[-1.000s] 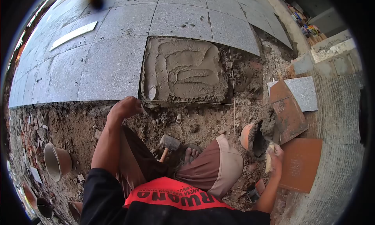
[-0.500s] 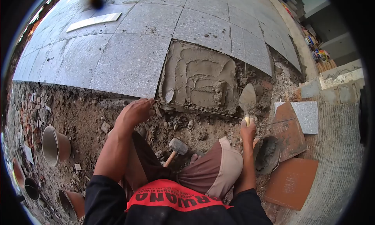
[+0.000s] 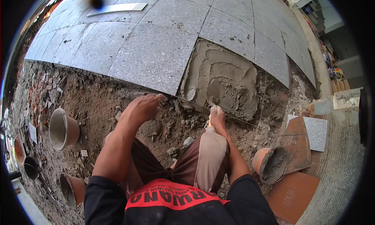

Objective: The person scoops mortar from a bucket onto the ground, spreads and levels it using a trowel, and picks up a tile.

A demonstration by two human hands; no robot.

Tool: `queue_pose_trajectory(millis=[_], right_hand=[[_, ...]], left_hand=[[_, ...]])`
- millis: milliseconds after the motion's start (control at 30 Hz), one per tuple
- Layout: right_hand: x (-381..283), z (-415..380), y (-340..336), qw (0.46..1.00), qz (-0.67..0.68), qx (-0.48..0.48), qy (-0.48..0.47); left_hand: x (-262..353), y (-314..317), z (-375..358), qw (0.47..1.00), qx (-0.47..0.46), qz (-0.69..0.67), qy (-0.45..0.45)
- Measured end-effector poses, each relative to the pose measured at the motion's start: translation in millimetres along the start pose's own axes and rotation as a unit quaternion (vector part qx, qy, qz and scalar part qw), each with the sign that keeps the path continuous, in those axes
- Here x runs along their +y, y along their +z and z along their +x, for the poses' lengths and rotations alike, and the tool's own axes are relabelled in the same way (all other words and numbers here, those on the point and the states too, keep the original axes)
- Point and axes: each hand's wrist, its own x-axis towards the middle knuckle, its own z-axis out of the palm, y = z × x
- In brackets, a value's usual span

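Wet mortar (image 3: 218, 68) fills a square beside the laid grey tiles (image 3: 156, 53), with ridges on its surface and a rough mound at its lower part. My right hand (image 3: 217, 117) is closed on the light handle of a trowel (image 3: 213, 91), whose blade lies on the mortar and blends with it. My left hand (image 3: 144, 107) is near the tile edge, left of the mortar, with its fingers pressed together; whether they hold anything is hidden. A thin string (image 3: 238, 120) runs along the mortar's near edge.
A bucket of mortar (image 3: 273, 166) stands at the right, near an orange tile (image 3: 293, 195) and a speckled tile piece (image 3: 316, 133). Another bucket (image 3: 64, 129) sits at the left on rubble. A white strip (image 3: 117, 8) lies on the tiles.
My right hand has brought the trowel left from beside the mortar onto its lower part. The view has shifted, and the hammer between the legs is mostly hidden.
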Motion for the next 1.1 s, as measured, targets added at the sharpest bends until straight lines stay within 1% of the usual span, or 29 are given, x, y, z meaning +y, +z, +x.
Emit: queue_pose_trajectory(millis=[100, 133, 167, 267, 367, 433, 500, 533, 567, 600, 633, 667, 700, 767, 800, 833, 933, 1033, 1067, 1100], right_hand=[[-13, 7, 15, 0.994, -0.085, -0.056, -0.043], [-14, 8, 17, 0.983, -0.15, -0.067, -0.08], [-16, 10, 15, 0.967, -0.214, -0.077, -0.119], [-21, 21, -10, 0.886, -0.396, -0.083, -0.225], [-18, 26, -57, 0.842, -0.496, 0.024, -0.21], [-18, 37, -99, 0.844, -0.525, 0.067, -0.089], [0, 47, -138, 0.858, -0.491, 0.146, -0.039], [30, 71, -162, 0.884, -0.439, 0.16, -0.028], [76, 102, -183, 0.907, -0.385, 0.171, -0.015], [100, 116, -191, 0.927, -0.329, 0.181, -0.002], [88, 102, -174, 0.956, -0.228, 0.183, 0.032], [64, 79, -142, 0.973, -0.125, 0.181, 0.064], [35, 58, -107, 0.98, -0.023, 0.172, 0.095], [12, 35, -57, 0.995, -0.016, 0.086, 0.051], [7, 30, -30, 0.998, -0.035, 0.045, 0.014], [2, 28, -11, 0.998, -0.052, 0.007, -0.023], [-28, 21, 1, 0.989, -0.124, -0.079, -0.008], [-43, 12, -3, 0.959, -0.202, -0.181, -0.084], [-43, 9, -6, 0.952, -0.224, -0.184, -0.097], [-37, 12, -11, 0.937, -0.248, -0.204, -0.135]], left_hand=[[-8, 5, 3, 1.0, -0.011, 0.01, -0.014], [-8, 4, 6, 0.999, -0.016, 0.011, -0.026], [-9, 5, 6, 0.999, -0.02, 0.011, -0.038], [-12, 6, 8, 1.0, -0.011, 0.018, -0.004], [-20, 13, 7, 0.999, 0.033, 0.008, 0.025], [-18, 9, 0, 0.999, 0.03, 0.013, 0.03], [-17, 3, -6, 0.999, 0.032, 0.01, 0.034], [-18, 2, -9, 0.999, 0.035, 0.004, 0.033], [-18, 1, -13, 0.999, 0.036, -0.002, 0.031], [-16, -3, -18, 0.999, 0.026, -0.008, 0.021], [-11, -10, -21, 1.0, 0.018, -0.013, 0.01], [-8, -14, -23, 1.0, 0.011, -0.02, -0.004], [-8, -14, -22, 1.0, 0.02, -0.019, 0.005], [-14, -7, -18, 0.999, 0.029, -0.016, 0.021], [-22, 6, -8, 0.999, 0.039, -0.004, 0.032], [-20, 5, -10, 0.999, 0.028, -0.006, 0.024], [-12, -4, -14, 1.0, 0.015, -0.007, 0.01], [-8, -1, -11, 0.998, 0.06, 0.03, 0.022], [-3, -4, -9, 0.999, 0.032, 0.023, 0.009], [2, -8, -6, 1.0, 0.003, 0.017, -0.004]])
